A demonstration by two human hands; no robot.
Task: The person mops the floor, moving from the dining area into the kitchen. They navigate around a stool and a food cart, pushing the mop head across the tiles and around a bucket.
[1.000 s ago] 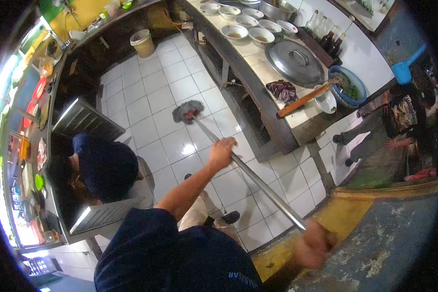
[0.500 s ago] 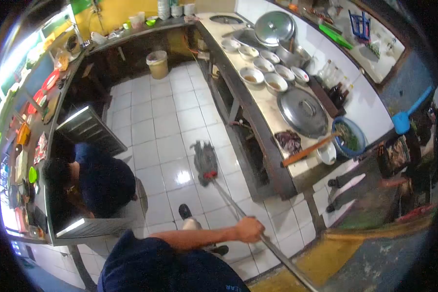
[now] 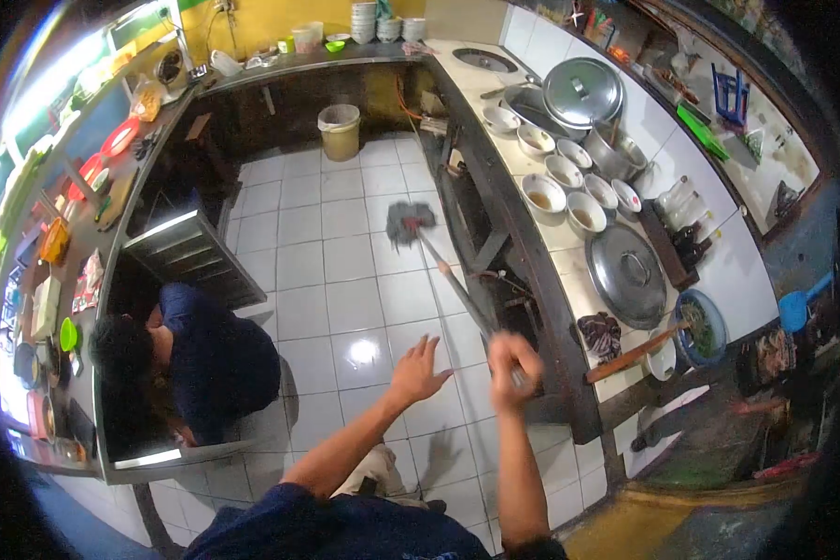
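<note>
The right hand [image 3: 513, 359] is clenched around the long metal mop handle [image 3: 457, 289]; the left hand [image 3: 418, 369] hangs beside it, fingers spread, holding nothing. The grey rag mop head [image 3: 409, 222] lies on the white tiled floor [image 3: 327, 271] beside the dark counter [image 3: 523, 252]. A two-handed grip would likely steady each stroke and keep the head flat.

A person in a dark blue shirt [image 3: 217, 359] crouches at the open metal cabinet [image 3: 182, 252] on the left. A beige plastic bin [image 3: 339, 130] stands on the white tiled floor [image 3: 322, 252] at the far end. White ceramic bowls [image 3: 543, 196] line the tiled counter [image 3: 569, 245], beside a round steel lid [image 3: 626, 273]. A blue basin of greens [image 3: 701, 327] sits nearer.
</note>
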